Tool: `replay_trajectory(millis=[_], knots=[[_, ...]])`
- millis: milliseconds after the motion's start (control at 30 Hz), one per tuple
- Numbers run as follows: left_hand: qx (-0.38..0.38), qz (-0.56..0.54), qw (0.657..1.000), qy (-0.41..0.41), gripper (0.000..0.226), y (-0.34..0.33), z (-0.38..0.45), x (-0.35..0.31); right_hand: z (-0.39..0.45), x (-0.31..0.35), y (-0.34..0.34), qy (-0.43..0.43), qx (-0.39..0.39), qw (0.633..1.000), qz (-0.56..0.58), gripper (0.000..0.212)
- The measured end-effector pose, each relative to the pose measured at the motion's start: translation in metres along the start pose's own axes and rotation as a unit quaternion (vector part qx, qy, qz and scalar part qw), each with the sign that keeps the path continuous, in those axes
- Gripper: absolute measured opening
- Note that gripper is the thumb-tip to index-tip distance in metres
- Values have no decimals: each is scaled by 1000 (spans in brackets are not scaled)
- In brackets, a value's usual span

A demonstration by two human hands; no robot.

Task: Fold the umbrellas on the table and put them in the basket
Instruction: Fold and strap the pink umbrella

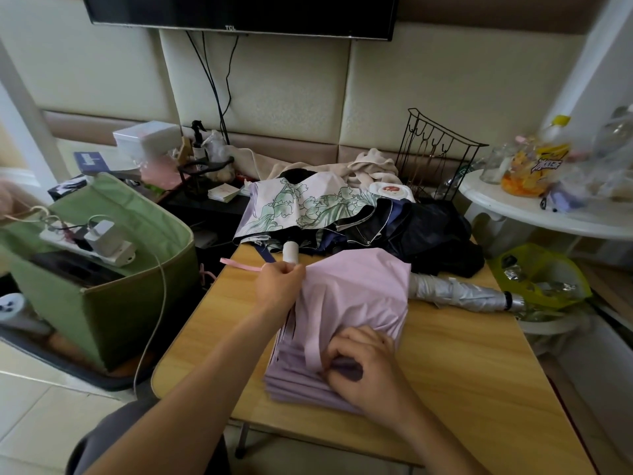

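Pink umbrella lies collapsed on the wooden table, canopy pleats bunched toward the near edge. Left hand grips the canopy's far end, fingers curled, with the pink strap sticking out to the left. Right hand pinches the folded pleats at the near end. Beyond it on the table: floral umbrella, dark navy umbrella, silver umbrella (rolled). Green basket stands left of the table.

Single head-worn view (wide-angle), looking forward and down — close over the wooden table, wall beyond
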State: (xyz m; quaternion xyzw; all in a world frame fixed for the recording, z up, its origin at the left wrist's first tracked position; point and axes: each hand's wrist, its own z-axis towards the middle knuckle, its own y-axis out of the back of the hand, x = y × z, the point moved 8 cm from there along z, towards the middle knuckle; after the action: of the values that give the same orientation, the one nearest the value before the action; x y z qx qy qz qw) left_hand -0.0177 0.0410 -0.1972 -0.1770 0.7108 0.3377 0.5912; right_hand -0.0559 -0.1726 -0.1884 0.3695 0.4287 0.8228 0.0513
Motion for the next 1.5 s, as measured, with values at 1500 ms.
replay_trajectory(millis=[1500], knots=[[220,350,796,-443,65,-43,-84,-35,-39,48,-1,11,106,974,202,13]])
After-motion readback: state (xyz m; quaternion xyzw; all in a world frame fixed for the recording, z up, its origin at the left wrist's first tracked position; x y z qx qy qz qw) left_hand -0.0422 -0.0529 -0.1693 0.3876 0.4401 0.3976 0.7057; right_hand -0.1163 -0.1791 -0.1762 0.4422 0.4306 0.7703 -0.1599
